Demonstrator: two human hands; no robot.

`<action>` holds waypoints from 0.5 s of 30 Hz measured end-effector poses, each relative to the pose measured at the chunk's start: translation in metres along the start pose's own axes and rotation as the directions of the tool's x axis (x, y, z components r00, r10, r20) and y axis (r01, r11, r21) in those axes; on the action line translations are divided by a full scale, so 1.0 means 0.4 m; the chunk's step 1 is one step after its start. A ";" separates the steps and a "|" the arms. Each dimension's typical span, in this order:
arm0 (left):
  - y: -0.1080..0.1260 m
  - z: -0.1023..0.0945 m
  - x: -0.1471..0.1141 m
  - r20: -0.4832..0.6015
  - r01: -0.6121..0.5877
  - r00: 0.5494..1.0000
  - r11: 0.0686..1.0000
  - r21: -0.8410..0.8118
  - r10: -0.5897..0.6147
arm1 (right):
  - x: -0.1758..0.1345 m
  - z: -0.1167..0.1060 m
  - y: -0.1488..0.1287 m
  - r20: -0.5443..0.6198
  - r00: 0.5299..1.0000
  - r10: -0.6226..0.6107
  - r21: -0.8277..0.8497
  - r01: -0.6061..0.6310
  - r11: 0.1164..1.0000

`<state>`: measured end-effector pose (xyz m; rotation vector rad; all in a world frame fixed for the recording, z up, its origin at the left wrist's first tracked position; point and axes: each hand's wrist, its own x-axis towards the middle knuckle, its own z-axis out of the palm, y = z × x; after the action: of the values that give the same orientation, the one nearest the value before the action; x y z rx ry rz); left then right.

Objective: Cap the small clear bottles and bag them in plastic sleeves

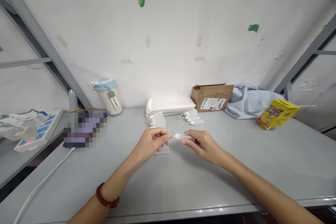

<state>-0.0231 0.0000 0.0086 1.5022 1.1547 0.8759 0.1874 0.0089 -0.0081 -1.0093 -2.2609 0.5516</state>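
Observation:
In my right hand [202, 145], a small translucent squeeze bottle [179, 137] with a thin needle-like tip lies level, tip pointing left. A thin white loop hangs by its neck. My left hand [154, 140] pinches at that tip with thumb and forefinger; whatever is between them is too small to make out. Below the left hand, another such bottle [165, 150] lies on the grey table [178, 189], partly hidden. Beyond the hands are two clusters of similar bottles, a left one [158, 117] and a right one [193, 114].
At the back stand a white flat stack [172, 105], a cardboard box [214, 98] and a blue-lidded cup [107, 98]. A light blue cloth [246, 101] and a yellow drink carton [277, 114] sit right. Left are a blurred phone [85, 129], its white cable [44, 180] and a power strip [43, 131].

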 end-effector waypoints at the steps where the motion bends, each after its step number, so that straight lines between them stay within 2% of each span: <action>1: -0.001 0.000 0.001 0.007 -0.006 1.000 1.000 0.007 0.006 | 0.000 0.003 0.000 0.007 1.000 0.005 -0.001 -0.005 1.000; 4: -0.004 -0.015 0.009 0.036 -0.012 0.999 1.000 0.008 0.011 | 0.004 0.004 0.009 0.048 0.999 0.008 -0.010 -0.008 1.000; 6: -0.011 -0.045 0.021 0.007 -0.017 1.000 1.000 -0.010 0.018 | 0.012 -0.004 0.028 0.061 0.998 0.003 -0.049 0.000 0.999; 8: -0.027 -0.086 0.037 -0.142 -0.058 0.989 0.997 -0.055 0.050 | 0.021 -0.020 0.060 -0.004 1.000 0.030 -0.132 -0.031 0.991; 11: -0.063 -0.146 0.064 -0.386 -0.071 0.922 0.990 -0.123 0.018 | 0.032 -0.047 0.121 -0.133 0.990 0.042 -0.219 -0.071 0.973; 12: -0.076 -0.160 0.072 -0.414 -0.058 0.910 0.986 -0.156 -0.012 | 0.034 -0.054 0.140 -0.173 0.984 0.035 -0.249 -0.078 0.965; 15: -0.105 -0.171 0.092 -0.395 -0.034 0.917 0.975 -0.219 -0.057 | 0.042 -0.066 0.188 -0.233 0.972 -0.038 -0.345 -0.046 0.937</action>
<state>-0.0863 0.0560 -0.0177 1.1610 1.3046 1.3018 0.2355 0.0722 -0.0265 -1.1810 -2.1812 0.0207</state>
